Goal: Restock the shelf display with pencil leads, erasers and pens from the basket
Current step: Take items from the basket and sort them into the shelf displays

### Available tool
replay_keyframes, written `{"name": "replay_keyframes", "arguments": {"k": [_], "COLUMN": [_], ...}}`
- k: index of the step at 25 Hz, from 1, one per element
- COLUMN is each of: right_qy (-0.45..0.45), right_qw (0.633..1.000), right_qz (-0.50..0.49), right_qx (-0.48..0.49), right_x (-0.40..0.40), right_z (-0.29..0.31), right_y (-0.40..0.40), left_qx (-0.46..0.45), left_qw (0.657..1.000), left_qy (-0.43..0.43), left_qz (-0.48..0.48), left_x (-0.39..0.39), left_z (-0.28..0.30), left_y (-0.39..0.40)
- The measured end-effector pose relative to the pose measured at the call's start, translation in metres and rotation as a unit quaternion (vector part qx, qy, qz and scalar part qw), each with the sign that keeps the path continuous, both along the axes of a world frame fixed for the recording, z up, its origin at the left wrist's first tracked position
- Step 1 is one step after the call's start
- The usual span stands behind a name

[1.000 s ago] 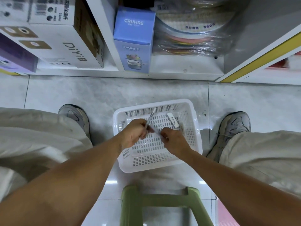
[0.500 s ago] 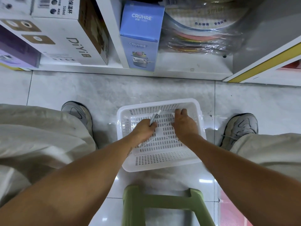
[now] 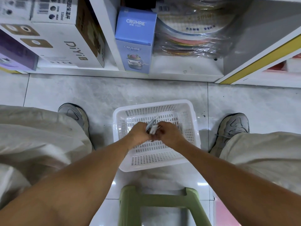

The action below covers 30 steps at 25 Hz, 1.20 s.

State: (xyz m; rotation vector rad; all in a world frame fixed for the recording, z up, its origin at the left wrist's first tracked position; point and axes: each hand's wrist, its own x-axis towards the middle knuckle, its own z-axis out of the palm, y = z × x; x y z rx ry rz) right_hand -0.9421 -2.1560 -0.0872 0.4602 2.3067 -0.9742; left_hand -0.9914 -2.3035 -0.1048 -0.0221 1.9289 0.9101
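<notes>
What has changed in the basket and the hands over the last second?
The right hand reached to the far side of the white basket, picked up the small white eraser that lay there, and brought it back to the left hand. The left hand went on gripping the pen. The basket, the green stool and both feet stayed put.

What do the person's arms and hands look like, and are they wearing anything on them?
Both arms are bare all the way down, with no sleeves in view. The left hand and right hand wear no gloves, and no watch or bracelet shows on either wrist. The left forearm has a small dark mark near the wrist, maybe a tattoo, too small to read. Any rings are too blurred to tell.
</notes>
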Motion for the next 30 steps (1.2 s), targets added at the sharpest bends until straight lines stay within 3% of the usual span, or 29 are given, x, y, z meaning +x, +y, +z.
{"name": "replay_keyframes", "arguments": {"k": [1,3,5,6,8,11,13,14,16,17,19,22,27,30], "right_qy": [0.005,0.013,-0.005,-0.018,-0.030,-0.040,-0.057,-0.063,-0.078,-0.083,-0.076,-0.059,0.010,0.082], "right_qw": [0.993,0.923,0.843,0.825,0.816,0.835,0.871,0.908,0.980,0.995,0.983,0.947,0.894,0.892], "right_qz": [0.075,0.250,0.362,0.386,0.398,0.372,0.349,0.303,0.147,0.061,-0.055,-0.115,-0.124,-0.097], "right_qx": [0.088,0.291,0.398,0.412,0.418,0.403,0.340,0.282,0.107,0.004,-0.156,-0.296,-0.431,-0.434], "right_x": [0.003,0.007,0.009,0.010,0.010,0.008,0.000,-0.007,-0.026,-0.036,-0.055,-0.074,-0.084,-0.089], "right_z": [0.003,0.007,0.008,0.006,0.000,-0.002,0.001,0.005,0.019,0.028,0.056,0.114,0.220,0.279], "right_y": [0.007,0.024,0.032,0.033,0.031,0.024,0.023,0.025,0.030,0.033,0.044,0.062,0.073,0.070], "left_qx": [-0.013,-0.048,-0.097,-0.118,-0.133,-0.123,-0.094,-0.073,-0.040,-0.027,0.009,0.090,0.184,0.194], "left_qw": [1.000,0.998,0.995,0.993,0.990,0.992,0.995,0.997,0.998,0.998,0.998,0.995,0.981,0.974], "left_qy": [0.003,-0.002,0.013,0.023,0.034,0.012,-0.017,-0.033,-0.056,-0.061,-0.063,-0.024,0.050,0.106], "left_qz": [0.004,0.026,0.005,-0.012,-0.019,-0.004,0.005,0.006,0.004,0.005,0.018,0.033,-0.040,-0.055], "left_x": [0.002,0.003,0.003,0.002,0.003,0.003,0.000,-0.003,-0.012,-0.019,-0.034,-0.062,-0.099,-0.112], "left_z": [-0.003,-0.008,-0.013,-0.015,-0.017,-0.017,-0.010,-0.005,0.011,0.022,0.047,0.103,0.224,0.294], "left_y": [-0.001,-0.003,-0.003,-0.003,-0.003,-0.001,0.003,0.005,0.010,0.012,0.015,0.018,0.013,0.006]}}
